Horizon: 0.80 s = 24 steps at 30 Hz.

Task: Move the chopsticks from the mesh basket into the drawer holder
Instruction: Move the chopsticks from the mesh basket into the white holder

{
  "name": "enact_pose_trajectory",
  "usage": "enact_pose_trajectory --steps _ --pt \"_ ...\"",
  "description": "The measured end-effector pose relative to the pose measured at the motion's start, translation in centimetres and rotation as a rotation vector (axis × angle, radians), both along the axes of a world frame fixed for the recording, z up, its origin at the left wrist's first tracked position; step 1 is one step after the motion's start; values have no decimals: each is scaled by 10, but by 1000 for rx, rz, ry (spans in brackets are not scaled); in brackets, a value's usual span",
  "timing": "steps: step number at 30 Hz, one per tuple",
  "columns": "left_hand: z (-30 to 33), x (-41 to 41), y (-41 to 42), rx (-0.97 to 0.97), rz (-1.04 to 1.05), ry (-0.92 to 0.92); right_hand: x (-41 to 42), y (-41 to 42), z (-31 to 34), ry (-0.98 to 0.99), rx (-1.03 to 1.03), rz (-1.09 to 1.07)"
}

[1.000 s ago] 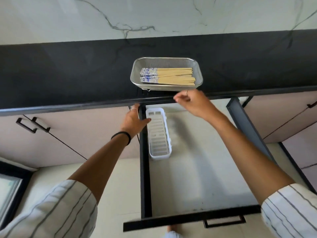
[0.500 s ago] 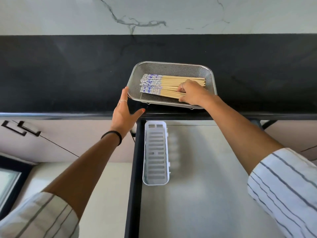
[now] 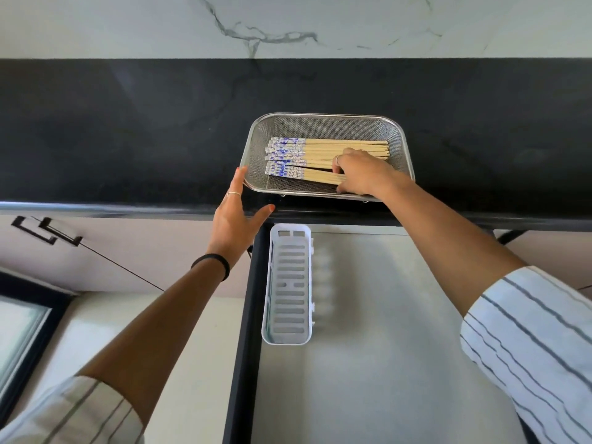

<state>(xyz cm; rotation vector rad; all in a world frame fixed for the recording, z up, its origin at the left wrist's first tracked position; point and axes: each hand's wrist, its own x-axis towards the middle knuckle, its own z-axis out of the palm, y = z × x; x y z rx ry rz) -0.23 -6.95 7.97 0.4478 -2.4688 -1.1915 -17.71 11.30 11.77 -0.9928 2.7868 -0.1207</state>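
A metal mesh basket (image 3: 323,125) rests on the black counter near its front edge. Several wooden chopsticks (image 3: 317,155) with blue-and-white patterned ends lie flat in it, pointing left to right. My right hand (image 3: 360,173) is inside the basket, fingers curled around the nearest few chopsticks at their plain ends. My left hand (image 3: 235,216) hovers open by the basket's front left corner, fingertip near the rim. A white slotted plastic holder (image 3: 290,285) lies lengthwise in the open drawer below, against its left side, with nothing in it.
The drawer (image 3: 384,347) is pulled out beneath the counter, with a pale grey floor and black left rail (image 3: 243,331). Closed cabinet doors with black handles (image 3: 48,232) lie to the left. A marble wall rises behind the counter.
My right hand went from the counter edge into the basket and closed on the nearest chopsticks, which now angle away from the stack. My left hand rose from the drawer rail to the basket's corner.
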Motion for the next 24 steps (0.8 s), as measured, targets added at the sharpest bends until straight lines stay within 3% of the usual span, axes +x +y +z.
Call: enact_pose_trajectory --steps 9,15,18,20,24 --pt "3 1 -1 31 -83 -97 1 -1 6 -148 115 -11" --pt "9 2 -8 56 -126 -161 16 5 31 -86 42 -17" --pt "11 -1 -11 56 -133 -217 40 15 57 -98 -101 -30" --pt "12 -2 -14 47 -145 -239 65 30 71 -213 -240 -39" --pt "12 -7 -20 37 -155 -249 126 68 72 -683 -446 -102"
